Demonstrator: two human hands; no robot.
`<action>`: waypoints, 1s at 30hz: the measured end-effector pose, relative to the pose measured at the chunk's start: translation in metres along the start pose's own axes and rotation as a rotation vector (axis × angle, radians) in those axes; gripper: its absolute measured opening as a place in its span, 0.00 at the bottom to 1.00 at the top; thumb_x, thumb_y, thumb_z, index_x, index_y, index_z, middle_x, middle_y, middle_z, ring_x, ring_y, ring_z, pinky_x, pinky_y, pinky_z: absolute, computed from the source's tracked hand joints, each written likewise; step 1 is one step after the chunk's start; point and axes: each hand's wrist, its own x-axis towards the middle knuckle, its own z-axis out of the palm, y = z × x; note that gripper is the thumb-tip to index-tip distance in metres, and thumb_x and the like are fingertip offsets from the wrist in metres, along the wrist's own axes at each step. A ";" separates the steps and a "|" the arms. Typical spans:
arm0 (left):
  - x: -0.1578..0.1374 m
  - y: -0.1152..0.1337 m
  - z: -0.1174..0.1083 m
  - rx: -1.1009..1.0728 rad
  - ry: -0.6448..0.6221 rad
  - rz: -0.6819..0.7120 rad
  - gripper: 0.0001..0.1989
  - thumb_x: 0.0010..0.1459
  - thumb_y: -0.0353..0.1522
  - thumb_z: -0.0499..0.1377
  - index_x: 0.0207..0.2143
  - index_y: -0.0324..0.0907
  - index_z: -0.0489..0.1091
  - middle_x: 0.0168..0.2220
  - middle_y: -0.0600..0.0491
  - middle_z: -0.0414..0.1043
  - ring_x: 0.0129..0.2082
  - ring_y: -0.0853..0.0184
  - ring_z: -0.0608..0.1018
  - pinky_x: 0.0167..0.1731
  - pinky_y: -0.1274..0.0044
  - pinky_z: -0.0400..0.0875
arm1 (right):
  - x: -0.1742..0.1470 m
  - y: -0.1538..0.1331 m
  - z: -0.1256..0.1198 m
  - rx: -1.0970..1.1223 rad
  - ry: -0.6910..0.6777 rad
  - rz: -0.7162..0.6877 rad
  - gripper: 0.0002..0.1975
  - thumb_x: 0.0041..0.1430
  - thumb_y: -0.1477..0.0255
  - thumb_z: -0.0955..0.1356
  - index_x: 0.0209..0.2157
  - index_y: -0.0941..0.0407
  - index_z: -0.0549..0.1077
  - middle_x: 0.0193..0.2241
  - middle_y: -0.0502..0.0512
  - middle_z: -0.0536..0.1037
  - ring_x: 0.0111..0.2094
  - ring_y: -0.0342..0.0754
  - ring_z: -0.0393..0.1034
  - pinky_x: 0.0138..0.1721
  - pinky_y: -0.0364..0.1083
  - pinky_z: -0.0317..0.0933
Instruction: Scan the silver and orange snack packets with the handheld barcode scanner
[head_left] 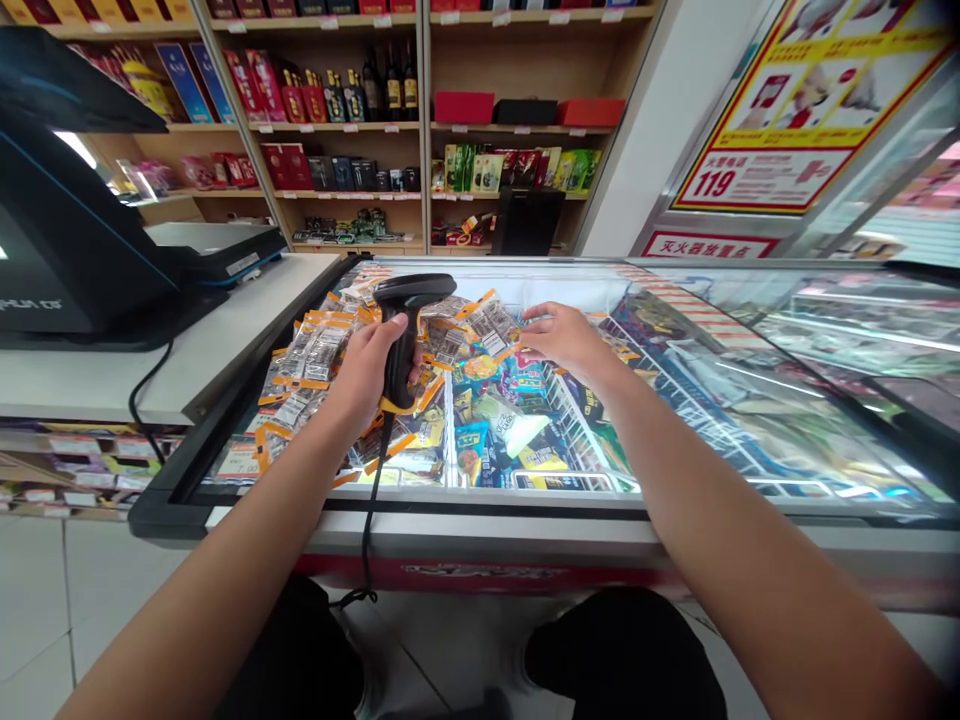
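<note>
My left hand point(375, 362) is wrapped around the grip of a black barcode scanner point(411, 292) with a yellow edge. Its head points right, and its cable point(369, 520) hangs down over the freezer's front. Just right of the scanner, a small snack packet point(491, 325) with orange ends shows its printed, barcoded side. My right hand point(566, 340) has its thumb and fingertips closed at the packet's right edge. Many similar packets point(322, 345) lie heaped on the glass lid to the left, partly behind my left hand.
Under the glass of the chest freezer point(480, 522), colourful frozen bags point(517, 425) sit in wire baskets. At left, a counter point(161, 375) carries a dark checkout terminal point(67, 230). Shelves point(420, 130) with boxes and bottles stand behind. A black box point(529, 222) rises beyond the freezer's far edge.
</note>
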 end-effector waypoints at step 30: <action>-0.005 -0.003 0.007 0.074 -0.179 -0.010 0.18 0.63 0.47 0.58 0.32 0.42 0.62 0.25 0.55 0.69 0.19 0.72 0.71 0.19 0.79 0.65 | 0.002 0.014 0.038 0.386 0.111 0.025 0.12 0.53 0.86 0.74 0.32 0.58 0.71 0.31 0.52 0.76 0.35 0.47 0.79 0.40 0.48 0.79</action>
